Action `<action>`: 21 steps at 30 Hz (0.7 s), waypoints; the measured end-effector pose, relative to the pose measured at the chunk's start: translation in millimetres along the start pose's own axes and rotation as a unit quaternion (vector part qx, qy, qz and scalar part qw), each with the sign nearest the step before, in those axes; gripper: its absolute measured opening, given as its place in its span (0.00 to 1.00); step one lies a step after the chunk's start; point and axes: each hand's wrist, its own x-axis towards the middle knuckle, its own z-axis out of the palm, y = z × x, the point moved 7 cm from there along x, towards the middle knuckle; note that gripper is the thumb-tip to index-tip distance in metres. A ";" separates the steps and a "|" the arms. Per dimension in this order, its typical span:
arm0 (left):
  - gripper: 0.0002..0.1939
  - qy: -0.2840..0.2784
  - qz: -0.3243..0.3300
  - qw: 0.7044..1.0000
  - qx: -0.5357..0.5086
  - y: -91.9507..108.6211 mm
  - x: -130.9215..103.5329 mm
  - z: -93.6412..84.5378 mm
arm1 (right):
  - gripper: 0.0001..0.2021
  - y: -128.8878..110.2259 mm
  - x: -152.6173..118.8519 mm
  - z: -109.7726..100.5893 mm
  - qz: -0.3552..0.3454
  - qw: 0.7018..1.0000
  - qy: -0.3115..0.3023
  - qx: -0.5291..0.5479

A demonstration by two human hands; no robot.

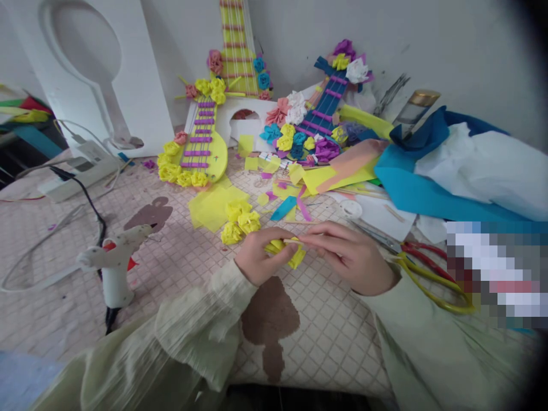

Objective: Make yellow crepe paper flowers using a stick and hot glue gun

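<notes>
Pinched between the thumb and fingers of my left hand (pixel 265 251) is a piece of yellow crepe paper (pixel 296 258), with part of it hanging below the fingertips. My right hand (pixel 349 251) meets it from the right, its fingertips closed on a thin pale stick (pixel 293 241) that lies against the paper. The fingers hide much of both. Just beyond my left hand sit several yellow paper flowers (pixel 240 221). Behind those lies a stack of yellow paper squares (pixel 214 205).
A white glue gun (pixel 115 274) stands at left, its cord running to a power strip (pixel 81 168). Red- and yellow-handled scissors (pixel 434 274) lie right. Behind are a yellow paper guitar (pixel 216 154), a blue one (pixel 327 103), paper scraps and blue crepe paper (pixel 411 182).
</notes>
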 end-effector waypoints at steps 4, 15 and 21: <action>0.09 0.001 -0.008 1.000 0.000 -0.9 -0.1 -0.3 | 0.17 -0.6 -0.1 -0.3 -0.003 1.000 -0.001 0.005; 0.09 0.003 -0.020 1.000 -0.010 -1.5 0.2 -1.4 | 0.20 -0.9 -2.1 4.7 -0.013 0.999 -0.031 -0.007; 0.10 0.007 -0.025 1.000 -0.004 -2.7 -0.2 -1.0 | 0.20 -2.6 -1.7 3.3 -0.023 0.999 -0.022 -0.016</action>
